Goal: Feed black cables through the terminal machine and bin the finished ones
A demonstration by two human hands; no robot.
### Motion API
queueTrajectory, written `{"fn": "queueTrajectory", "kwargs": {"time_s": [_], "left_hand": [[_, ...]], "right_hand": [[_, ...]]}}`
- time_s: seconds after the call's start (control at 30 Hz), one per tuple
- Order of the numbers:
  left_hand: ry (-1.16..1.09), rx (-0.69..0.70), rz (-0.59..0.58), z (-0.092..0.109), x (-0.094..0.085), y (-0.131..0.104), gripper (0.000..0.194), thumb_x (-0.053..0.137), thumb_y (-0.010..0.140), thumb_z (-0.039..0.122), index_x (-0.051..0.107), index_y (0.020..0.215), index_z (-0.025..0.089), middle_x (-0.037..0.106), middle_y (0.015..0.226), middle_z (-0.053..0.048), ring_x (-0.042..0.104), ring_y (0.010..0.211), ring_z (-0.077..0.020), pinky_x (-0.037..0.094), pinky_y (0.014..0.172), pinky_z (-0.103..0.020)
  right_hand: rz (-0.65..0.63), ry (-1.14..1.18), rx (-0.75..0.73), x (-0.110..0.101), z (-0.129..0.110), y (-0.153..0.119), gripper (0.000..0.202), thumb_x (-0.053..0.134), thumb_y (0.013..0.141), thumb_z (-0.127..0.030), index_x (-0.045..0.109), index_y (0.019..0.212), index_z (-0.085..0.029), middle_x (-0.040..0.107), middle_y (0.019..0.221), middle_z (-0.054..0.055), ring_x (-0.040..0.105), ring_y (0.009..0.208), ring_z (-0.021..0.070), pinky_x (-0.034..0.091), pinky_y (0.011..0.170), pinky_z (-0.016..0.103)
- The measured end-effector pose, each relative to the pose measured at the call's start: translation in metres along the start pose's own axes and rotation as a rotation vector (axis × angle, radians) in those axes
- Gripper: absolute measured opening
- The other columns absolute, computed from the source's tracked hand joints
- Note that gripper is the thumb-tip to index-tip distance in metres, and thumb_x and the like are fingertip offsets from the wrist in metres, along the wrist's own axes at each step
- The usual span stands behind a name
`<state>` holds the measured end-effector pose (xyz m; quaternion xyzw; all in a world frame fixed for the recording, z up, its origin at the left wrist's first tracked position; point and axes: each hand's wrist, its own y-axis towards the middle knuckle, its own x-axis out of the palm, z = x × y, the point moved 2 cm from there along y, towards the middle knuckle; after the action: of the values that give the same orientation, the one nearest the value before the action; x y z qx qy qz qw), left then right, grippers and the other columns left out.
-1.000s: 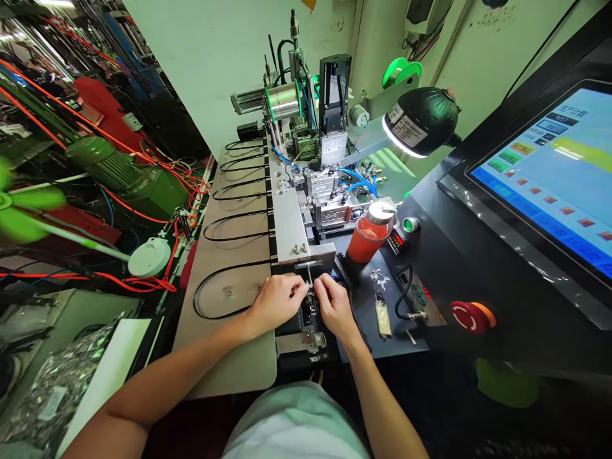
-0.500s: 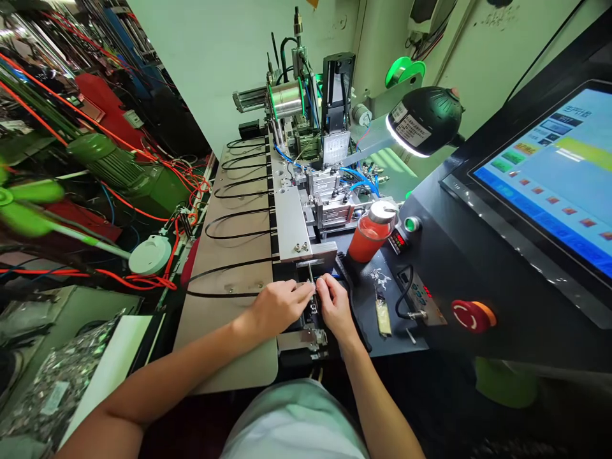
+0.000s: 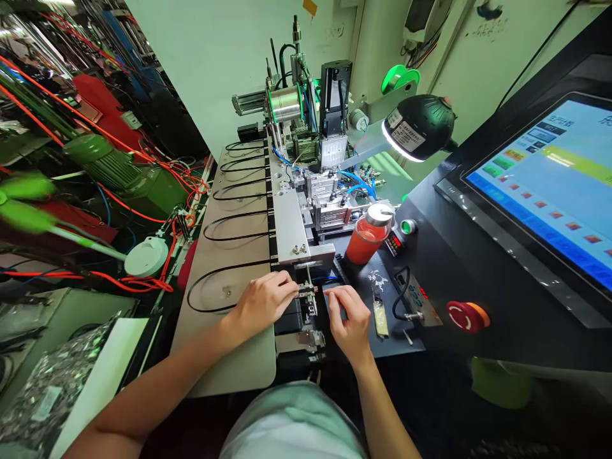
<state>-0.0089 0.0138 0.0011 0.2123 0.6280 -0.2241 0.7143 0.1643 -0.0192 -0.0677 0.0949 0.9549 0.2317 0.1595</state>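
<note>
Both sides of my metal fixture (image 3: 308, 294): left hand (image 3: 266, 299) close, right hand (image 3: 351, 315) apart; I can't tell either's grip.

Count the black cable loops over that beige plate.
5, lined along the plate: first loop by the left hand, then second loop, third loop, fourth loop, farthest loop at back.

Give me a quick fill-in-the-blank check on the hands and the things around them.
1. The left hand and right hand lie on opposite sides of the small metal part; nearer the screen is the ____ one.
2. The bottle is coloured ____, apart from its silver lid.
3. The cords looping over the beige plate are ____ in colour.
4. The lamp beside the screen is switched ____.

Missing words: right; red; black; on.
</note>
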Motion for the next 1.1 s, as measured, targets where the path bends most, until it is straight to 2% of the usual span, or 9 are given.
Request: {"fn": "queueTrajectory", "kwargs": {"time_s": [0.13,0.37,0.97,1.03,1.1], "left_hand": [[0.004,-0.001,0.007,-0.002,0.001,0.0,0.019,0.048,0.094,0.022,0.066,0.088,0.019,0.064,0.087,-0.002,0.061,0.079,-0.0147,0.044,0.068,-0.025],[0.007,-0.003,0.008,-0.003,0.001,0.001,0.02,0.048,0.094,0.023,0.067,0.087,0.02,0.065,0.086,-0.002,0.061,0.078,-0.0138,0.044,0.068,-0.024],[-0.001,-0.007,-0.022,-0.003,0.001,0.001,0.019,0.048,0.094,0.023,0.066,0.087,0.019,0.064,0.086,-0.002,0.061,0.079,-0.015,0.044,0.069,-0.025],[-0.011,-0.011,-0.024,-0.003,0.0,0.001,0.019,0.049,0.094,0.023,0.066,0.087,0.018,0.064,0.087,-0.002,0.061,0.08,-0.0152,0.044,0.07,-0.025],[-0.025,-0.014,-0.031,-0.005,-0.001,0.0,0.018,0.049,0.094,0.023,0.066,0.088,0.019,0.064,0.087,-0.002,0.061,0.08,-0.015,0.044,0.07,-0.025]], "right_hand": [[-0.061,0.056,-0.012,0.001,-0.003,0.003,0.022,0.045,0.093,-0.013,0.065,0.086,-0.018,0.064,0.081,0.006,0.059,0.077,0.0181,0.048,0.069,0.032],[0.02,0.022,0.032,0.002,-0.002,0.001,0.023,0.045,0.094,-0.014,0.065,0.087,-0.019,0.065,0.079,0.006,0.061,0.077,0.0188,0.049,0.071,0.033],[-0.008,0.077,0.014,0.007,-0.003,0.002,0.022,0.046,0.093,-0.011,0.066,0.091,-0.019,0.067,0.084,0.005,0.061,0.08,0.0176,0.049,0.073,0.031],[0.035,0.075,0.024,0.001,-0.005,0.001,0.021,0.046,0.094,-0.012,0.066,0.091,-0.019,0.066,0.084,0.005,0.062,0.081,0.0182,0.049,0.074,0.032],[0.133,0.056,0.032,-0.012,-0.01,-0.004,0.02,0.047,0.094,-0.014,0.066,0.093,-0.019,0.065,0.086,0.005,0.062,0.082,0.0187,0.05,0.074,0.033]]}}
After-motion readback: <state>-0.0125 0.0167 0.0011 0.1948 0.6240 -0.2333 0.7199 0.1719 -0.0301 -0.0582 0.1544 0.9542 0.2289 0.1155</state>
